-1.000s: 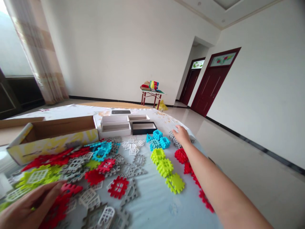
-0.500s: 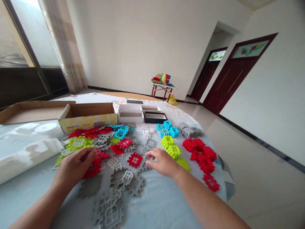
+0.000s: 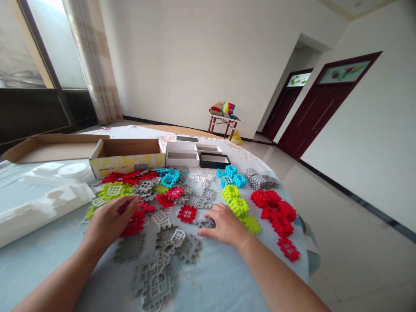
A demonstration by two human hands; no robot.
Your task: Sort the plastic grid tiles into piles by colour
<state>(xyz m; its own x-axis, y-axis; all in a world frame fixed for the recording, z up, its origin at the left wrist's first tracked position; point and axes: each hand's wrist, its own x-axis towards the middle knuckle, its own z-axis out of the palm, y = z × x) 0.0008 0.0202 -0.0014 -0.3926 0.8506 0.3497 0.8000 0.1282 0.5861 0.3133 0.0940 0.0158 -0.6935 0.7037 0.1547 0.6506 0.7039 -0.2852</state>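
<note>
My left hand (image 3: 108, 221) is closed, its fingers curled inward over red interlocking plastic tiles (image 3: 134, 226) on the left of the table. Whatever is between those fingers is hidden. My right hand (image 3: 225, 224) is low over the cloth, thumb and fingers apart around a grey tile (image 3: 207, 222); I cannot tell whether it touches the tile. A red window tile (image 3: 186, 213) lies just left of that hand. White window frames (image 3: 160, 218) and larger grey tiles (image 3: 155, 281) are scattered between my arms.
Sorted stacks stand at the right: blue (image 3: 232, 175), lime green (image 3: 238, 206), grey (image 3: 261, 178) and red (image 3: 276, 210) tiles. Behind the mixed pile are an open cardboard box (image 3: 128, 162), small white boxes (image 3: 182, 159) and a black box (image 3: 214, 160). White foam packing (image 3: 45, 208) lies left.
The view has shifted slightly. My right hand's thumb and fingers have spread apart around the grey tile. The left hand stays curled by the red tiles.
</note>
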